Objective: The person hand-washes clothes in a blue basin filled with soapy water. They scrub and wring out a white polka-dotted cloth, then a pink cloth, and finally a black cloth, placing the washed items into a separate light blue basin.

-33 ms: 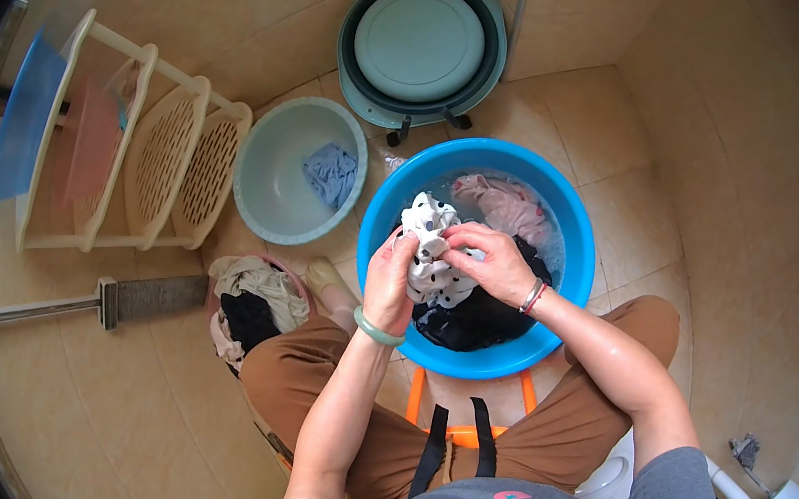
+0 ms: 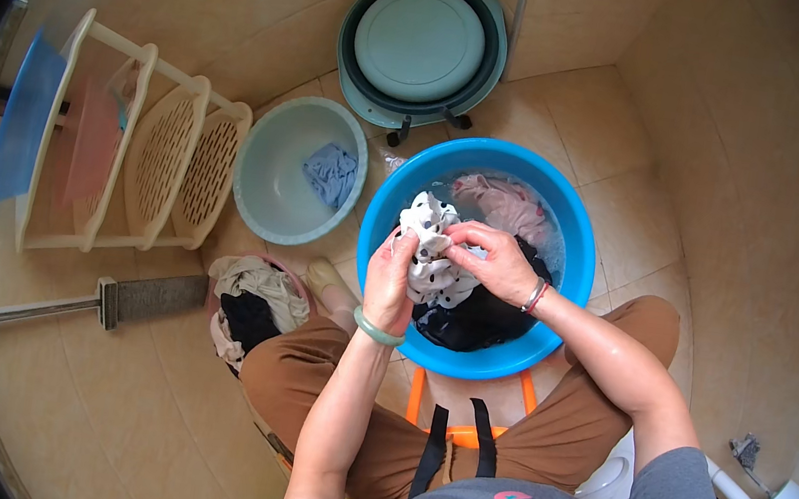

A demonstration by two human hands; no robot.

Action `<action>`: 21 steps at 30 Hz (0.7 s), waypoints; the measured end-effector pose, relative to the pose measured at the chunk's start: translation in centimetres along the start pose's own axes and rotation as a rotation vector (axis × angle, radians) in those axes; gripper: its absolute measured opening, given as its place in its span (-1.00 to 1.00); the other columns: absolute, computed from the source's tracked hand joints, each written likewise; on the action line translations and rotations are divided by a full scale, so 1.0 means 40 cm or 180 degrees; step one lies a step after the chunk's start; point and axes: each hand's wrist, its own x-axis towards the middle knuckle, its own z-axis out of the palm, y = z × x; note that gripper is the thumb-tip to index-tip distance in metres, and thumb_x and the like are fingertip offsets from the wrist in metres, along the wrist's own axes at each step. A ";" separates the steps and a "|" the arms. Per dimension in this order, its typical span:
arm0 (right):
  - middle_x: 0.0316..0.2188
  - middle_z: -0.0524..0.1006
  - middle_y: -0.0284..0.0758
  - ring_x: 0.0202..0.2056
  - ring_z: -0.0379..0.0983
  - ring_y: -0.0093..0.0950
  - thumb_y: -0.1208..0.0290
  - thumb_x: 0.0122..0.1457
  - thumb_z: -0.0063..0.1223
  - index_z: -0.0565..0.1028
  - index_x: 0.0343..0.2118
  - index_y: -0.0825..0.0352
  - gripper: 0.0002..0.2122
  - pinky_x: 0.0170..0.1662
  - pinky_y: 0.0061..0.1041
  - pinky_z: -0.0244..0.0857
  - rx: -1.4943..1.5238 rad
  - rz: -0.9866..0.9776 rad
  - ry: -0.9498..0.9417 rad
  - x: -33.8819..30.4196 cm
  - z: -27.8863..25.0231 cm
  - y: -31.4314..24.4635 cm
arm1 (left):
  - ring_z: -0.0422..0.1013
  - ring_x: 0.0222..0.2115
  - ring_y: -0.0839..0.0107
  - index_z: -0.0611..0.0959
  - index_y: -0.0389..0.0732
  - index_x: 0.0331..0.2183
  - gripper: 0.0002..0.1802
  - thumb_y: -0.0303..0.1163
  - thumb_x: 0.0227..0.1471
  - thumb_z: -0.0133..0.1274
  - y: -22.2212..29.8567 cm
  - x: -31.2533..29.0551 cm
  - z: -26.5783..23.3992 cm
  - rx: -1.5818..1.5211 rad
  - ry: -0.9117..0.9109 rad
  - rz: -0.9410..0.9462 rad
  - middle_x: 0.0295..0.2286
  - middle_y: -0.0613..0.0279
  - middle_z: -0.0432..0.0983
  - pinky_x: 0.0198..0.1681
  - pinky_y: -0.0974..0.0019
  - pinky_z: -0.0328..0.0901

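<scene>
Cloth [image 2: 427, 218], white with black dots, was held bunched over the left part of the blue tub [image 2: 480, 364]. The left hand [image 2: 389, 278] had its fingers closed round the left side of the fabric, thumb lying against it; the right hand [image 2: 498, 266] pinched the opposite side between thumb and fingers. Inside the tub, a pink garment [image 2: 511, 206] lay at the far side in water [image 2: 554, 245], and a black garment [image 2: 471, 322] lay at the near side, partly behind the cloth. Left of the tub stood a pale green basin [image 2: 269, 184] with a light blue cloth [image 2: 331, 175] in it; beyond the tub was a teal basin [image 2: 419, 43] with a dark ring. Heaped clothes [image 2: 263, 292] lay to the near left of the tub.
</scene>
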 end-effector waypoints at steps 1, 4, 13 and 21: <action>-0.42 0.52 -0.37 -0.32 0.41 -0.60 0.29 0.20 0.03 0.50 -0.28 0.36 -0.79 -0.20 -0.54 0.32 0.0392 0.0601 0.0013 -0.001 -0.002 -0.027 | 0.44 -0.17 0.45 0.46 -0.28 -0.02 -0.58 -0.19 0.22 -0.08 0.001 -0.002 -0.003 0.0006 0.0003 -0.0013 -0.13 0.22 0.50 -0.07 0.36 0.32; -0.47 0.46 -0.45 -0.39 0.31 -0.68 0.20 0.29 -0.08 0.49 -0.29 0.39 -0.70 -0.32 -0.57 0.25 0.0578 0.0864 0.0040 -0.002 -0.029 -0.015 | 0.46 -0.21 0.48 0.51 -0.30 -0.07 -0.52 -0.08 0.18 -0.01 -0.009 0.011 -0.010 0.0063 0.0309 -0.0113 -0.20 0.23 0.54 -0.11 0.42 0.31; -0.52 0.50 -0.24 -0.47 0.48 -0.43 0.33 0.21 0.01 0.46 -0.35 0.42 -0.80 -0.40 -0.48 0.35 -0.0488 -0.0548 0.0663 -0.010 0.015 -0.118 | 0.46 -0.26 0.45 0.56 -0.21 -0.18 -0.53 0.02 0.22 -0.13 -0.036 0.039 0.016 -0.0818 0.0382 -0.0042 -0.28 0.28 0.55 -0.15 0.38 0.33; -0.61 0.43 -0.14 -0.55 0.45 -0.18 0.41 0.14 0.01 0.40 -0.55 0.36 -0.81 -0.55 -0.28 0.31 -0.1691 -0.0659 0.0571 0.047 0.059 -0.001 | 0.49 -0.26 0.40 0.51 -0.19 -0.12 -0.64 -0.13 0.19 -0.07 -0.202 0.020 0.071 -0.1025 0.1049 -0.0474 -0.23 0.26 0.53 -0.20 0.31 0.39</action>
